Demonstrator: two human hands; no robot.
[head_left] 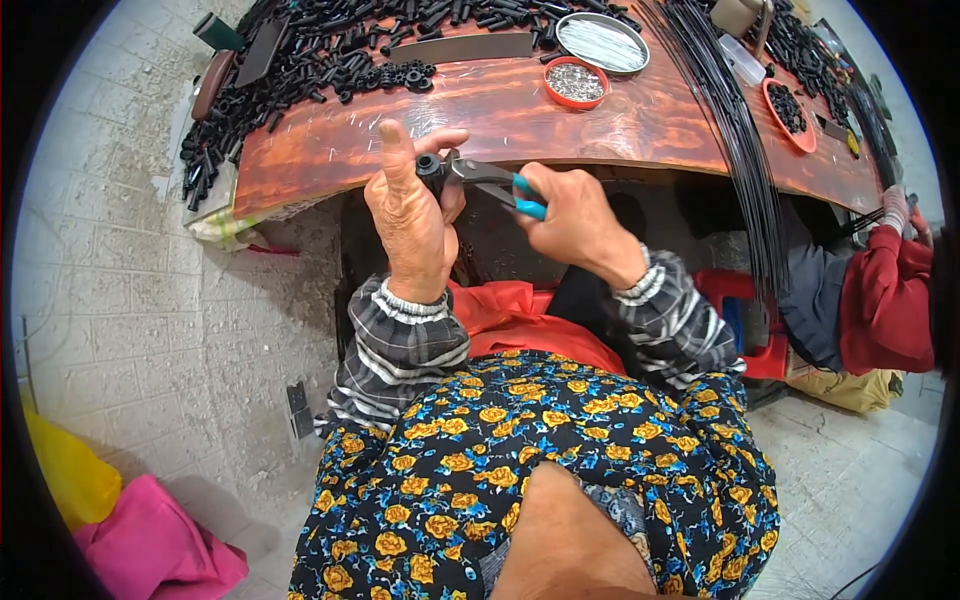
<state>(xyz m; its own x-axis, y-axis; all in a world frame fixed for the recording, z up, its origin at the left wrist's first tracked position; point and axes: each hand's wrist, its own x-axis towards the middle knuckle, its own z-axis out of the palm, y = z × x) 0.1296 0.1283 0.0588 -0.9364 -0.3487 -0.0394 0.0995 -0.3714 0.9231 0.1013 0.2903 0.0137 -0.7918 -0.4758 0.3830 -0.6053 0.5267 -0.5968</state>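
In the head view, the left hand (408, 225) holds a small black part (430, 170) in front of the near edge of the table (500, 115), its thumb raised and one finger stretched out over the part. The right hand (577, 222) is wrapped around the turquoise handles of a pair of pliers (488, 175), whose metal nose points left and meets the right side of the black part; I cannot tell whether the jaws are clamped on it.

On the table, a broad heap of black tubular pieces (330, 55) spreads across the far left, with a long flat metal bar (462, 47) lying at its right. Beyond the hands stands a red bowl (576, 101) of small metal bits, just beside a round tray (640, 68) filled with thin white strips. Farther right, a bundle of long black rods (735, 140) hangs over the near edge. Past the rods sits a red dish (803, 143) holding small black pieces. At the far right, a co-worker in a red sleeve (885, 300) has a gloved hand (895, 205) near the table's edge.
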